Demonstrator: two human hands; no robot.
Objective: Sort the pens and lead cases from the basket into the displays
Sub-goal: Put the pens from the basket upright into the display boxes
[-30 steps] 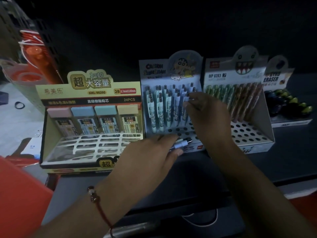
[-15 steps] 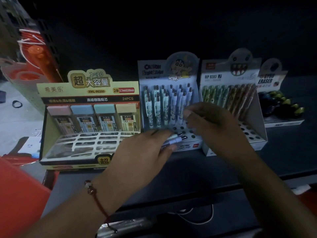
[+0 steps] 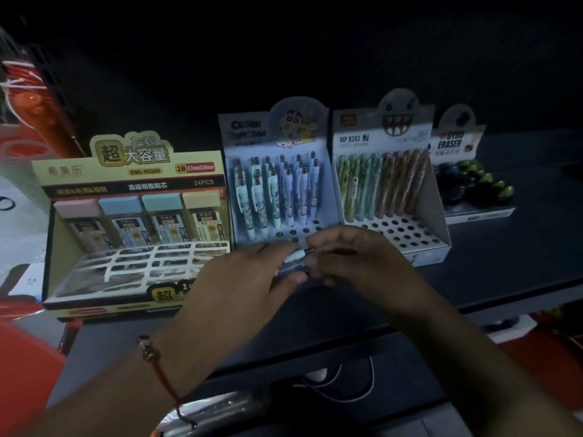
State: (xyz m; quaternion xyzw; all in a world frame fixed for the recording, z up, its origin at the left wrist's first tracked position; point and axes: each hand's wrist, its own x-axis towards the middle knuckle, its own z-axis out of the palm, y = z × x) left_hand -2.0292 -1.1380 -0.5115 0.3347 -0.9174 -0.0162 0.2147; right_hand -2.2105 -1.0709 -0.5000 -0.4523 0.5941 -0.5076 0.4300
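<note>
My left hand (image 3: 246, 279) grips a small bunch of pale blue pens (image 3: 295, 259) in front of the cartoon pen display (image 3: 252, 134). My right hand (image 3: 353, 257) meets it from the right, its fingertips pinching the tip of one pen in the bunch. Both hands hover just before the display's holed base, where several pens stand upright in the back rows. To the left sits the yellow lead case display (image 3: 94, 171) with pastel cases in its back row. A second display (image 3: 438, 216) to the right holds green and orange pens.
An eraser box (image 3: 479, 212) with dark round erasers stands at the far right. Red items (image 3: 34, 102) hang at the left edge. A red surface (image 3: 22, 367) lies at lower left, and wrapped items (image 3: 220, 408) lie below my wrists. All displays rest on a dark shelf (image 3: 504, 272).
My right hand has come down from the standing pens in the cartoon display to the bunch in my left hand and now pinches one pen's tip. The left hand stayed about where it was.
</note>
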